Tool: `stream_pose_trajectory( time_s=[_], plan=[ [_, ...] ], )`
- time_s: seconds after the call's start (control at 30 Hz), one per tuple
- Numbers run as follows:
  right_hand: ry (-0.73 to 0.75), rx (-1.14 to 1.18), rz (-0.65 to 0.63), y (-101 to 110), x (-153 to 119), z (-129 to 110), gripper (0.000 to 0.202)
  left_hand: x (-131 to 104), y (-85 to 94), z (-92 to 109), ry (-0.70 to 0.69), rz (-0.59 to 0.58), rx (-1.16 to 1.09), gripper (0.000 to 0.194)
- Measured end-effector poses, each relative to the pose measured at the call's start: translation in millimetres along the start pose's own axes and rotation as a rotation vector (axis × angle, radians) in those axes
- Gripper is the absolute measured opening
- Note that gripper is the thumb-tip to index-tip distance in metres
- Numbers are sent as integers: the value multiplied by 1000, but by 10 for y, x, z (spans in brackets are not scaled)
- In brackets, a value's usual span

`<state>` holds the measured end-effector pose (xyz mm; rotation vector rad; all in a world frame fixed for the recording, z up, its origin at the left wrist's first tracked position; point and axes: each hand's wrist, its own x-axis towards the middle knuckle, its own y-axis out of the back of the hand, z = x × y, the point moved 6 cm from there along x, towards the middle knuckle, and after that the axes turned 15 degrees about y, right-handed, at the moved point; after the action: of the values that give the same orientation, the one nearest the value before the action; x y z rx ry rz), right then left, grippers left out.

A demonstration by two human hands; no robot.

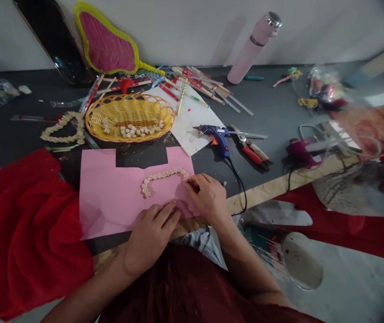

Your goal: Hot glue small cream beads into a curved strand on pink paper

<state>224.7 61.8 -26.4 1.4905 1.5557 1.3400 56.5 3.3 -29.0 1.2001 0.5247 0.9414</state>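
A curved chain of small pale pieces [163, 176] lies on a pink paper sheet [104, 193] with a notch cut in its far edge. At the chain's right end, my right hand [208, 193] pinches with thumb and index finger; the chain's end piece is between or just at the fingertips. My left hand [156, 226] rests flat on the near edge of the paper, fingers stretched out and holding nothing. Beyond the paper, a yellow wicker basket [131, 99] holds several small pale cubes [134, 131] and a brown stick.
A blue glue gun [219, 137] and red-handled pliers [250, 148] lie right of the paper. A heart-shaped chain [64, 128], a red cloth [33, 233], a phone [55, 42], a pink bottle [254, 47] and scattered sticks surround the work. At far right, part of another person shows.
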Motion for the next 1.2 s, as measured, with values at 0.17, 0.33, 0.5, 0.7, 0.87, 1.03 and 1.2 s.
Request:
stream_pose_trajectory(
  time_s=[0.17,0.33,0.5,0.7,0.87,1.03,1.2],
  plan=[
    [-11,7,-24,-2,11,3,13,22,73,23,-3,-24,46,30],
    [0,20,-22,-32,-23,51,13,126,315,19,-39,-74,-1,39],
    [17,71,-69,-39,-33,52,14,686,384,-120,-53,-116,-13,47],
    [-34,1,-41,-14,10,22,9,1286,123,-299,-118,-147,-85,39],
    [11,-11,13,-30,-23,31,10,1316,17,-366,-122,-200,-127,40],
    [27,-6,8,-29,-33,26,7,1323,16,-357,-113,-232,-150,30],
    [27,-9,17,-24,-29,26,7,1336,9,-334,-122,-235,-181,29]
  ],
)
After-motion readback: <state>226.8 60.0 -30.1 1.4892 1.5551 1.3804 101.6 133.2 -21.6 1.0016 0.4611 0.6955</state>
